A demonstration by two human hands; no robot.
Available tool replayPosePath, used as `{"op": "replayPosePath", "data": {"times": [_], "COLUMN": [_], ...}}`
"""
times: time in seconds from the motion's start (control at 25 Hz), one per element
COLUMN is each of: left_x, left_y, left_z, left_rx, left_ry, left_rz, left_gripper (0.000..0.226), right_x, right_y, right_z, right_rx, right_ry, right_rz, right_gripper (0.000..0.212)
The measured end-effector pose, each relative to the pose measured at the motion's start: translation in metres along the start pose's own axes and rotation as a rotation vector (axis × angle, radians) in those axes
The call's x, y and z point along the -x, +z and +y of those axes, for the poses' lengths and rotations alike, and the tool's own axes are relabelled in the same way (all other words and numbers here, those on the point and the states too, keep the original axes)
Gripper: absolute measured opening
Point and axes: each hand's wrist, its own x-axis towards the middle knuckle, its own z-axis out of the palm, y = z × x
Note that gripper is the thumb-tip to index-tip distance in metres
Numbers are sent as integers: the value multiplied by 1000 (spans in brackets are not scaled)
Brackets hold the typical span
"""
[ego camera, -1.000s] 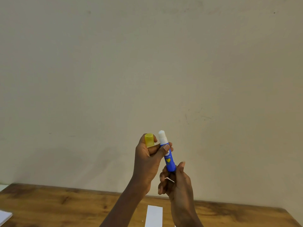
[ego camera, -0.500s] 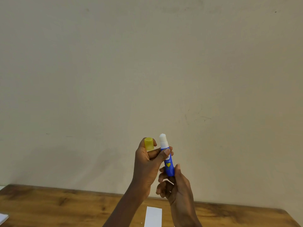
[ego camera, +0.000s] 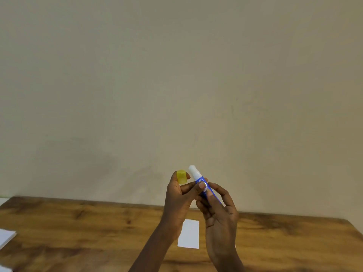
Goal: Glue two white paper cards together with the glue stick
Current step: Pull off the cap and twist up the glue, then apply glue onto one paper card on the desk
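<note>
The uncapped glue stick tilts up above the bench, its blue barrel gripped in the curled fingers of the right hand. The left hand pinches the yellow cap just beside the white tip, thumb against the barrel. A white paper card lies on the bench below.

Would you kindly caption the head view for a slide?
Left hand holds yellow cap and uncapped glue stick; right hand grips its base above a white card.

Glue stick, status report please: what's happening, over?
Left hand holds yellow cap, steadies glue stick. Right hand grips its lower end, white tip up. One white card flat on table beneath. Nothing in the way.
</note>
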Motion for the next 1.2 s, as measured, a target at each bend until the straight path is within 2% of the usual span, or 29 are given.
{"op": "replayPosePath", "data": {"times": [0.16,0.28,0.36,0.44,0.64,0.76,0.84,0.96,1.2], "left_x": [-4,1,7,12,23,28,28,28,23], "left_y": [-21,-48,-67,-79,-89,-89,-90,-89,-88], "left_z": [-79,-143,-181,-208,-259,-274,-279,-280,-284], "left_rx": [-45,-413,-649,-763,-750,-750,-748,-812,-1041], "left_ry": [-147,-210,-189,-208,-312,-310,-318,-292,-176], "left_rz": [36,133,125,97,101,100,95,89,106], "left_gripper": [26,26,31,32,37,35,37,53,62], "right_x": [-11,-18,-21,-24,-39,-55,-62,-64,-74], "right_y": [-33,-61,-76,-88,-107,-118,-126,-140,-164], "right_z": [57,103,135,163,206,221,228,229,198], "right_rx": [-63,43,157,378,1020,1234,1268,1262,1285], "right_ry": [146,203,192,141,-26,38,154,258,445], "right_rz": [236,370,367,326,61,-108,-165,-250,-757], "right_gripper": [11,13,5,12,34,48,55,60,68]}}
